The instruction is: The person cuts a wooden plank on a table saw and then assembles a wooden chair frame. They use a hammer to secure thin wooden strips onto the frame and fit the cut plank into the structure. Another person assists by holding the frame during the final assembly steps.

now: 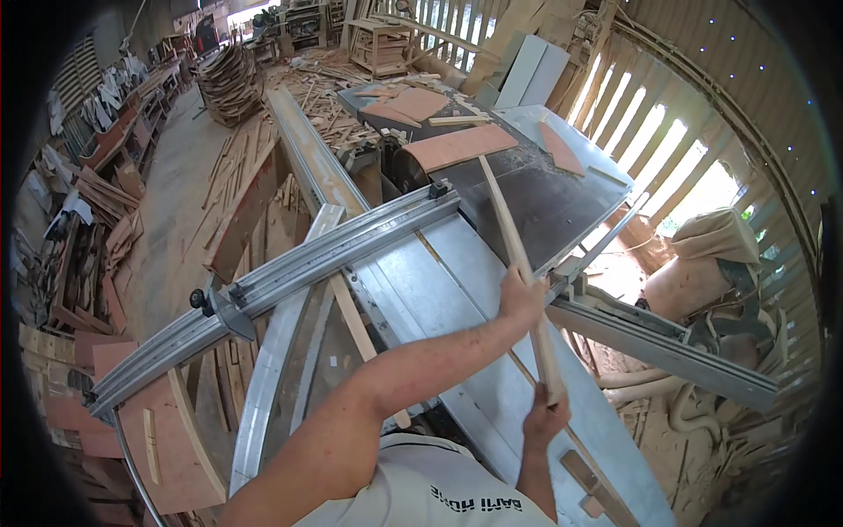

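**Over a pale metal surface (pixel 399 281), two grips closed on one wooden strip (pixel 503 211)**

The left grip (pixel 523 301) is closed around the strip a little below its middle, the back of the hand uppermost and no gap showing between palm and wood. The right grip (pixel 545 416) is closed about the strip's near end; some of its fingers are hidden, so how tightly they wrap cannot be told. The strip slants away from the person, its far tip overlapping in view the edge of a curved pinkish panel (pixel 465 146). Whether the strip touches anything beneath it is unclear.

Below the hands, a narrow slot (pixel 458 283) runs lengthwise through the metal, passing near the right grip. A short wooden offcut (pixel 583 479) lies near the slot toward the lower edge. The curved panel rests on a darker surface (pixel 536 206) beyond, with more flat pieces behind it.

To the left, a long aluminium rail (pixel 334 253) crosses at an angle, fitted with a black knob (pixel 201 299); a thin slat (pixel 356 321) reaches from it toward the left forearm. Farther out, wood scraps (pixel 329 68) litter the floor beside a stack of curved pieces (pixel 230 86). A slatted wall (pixel 654 123) lets in daylight on the right.
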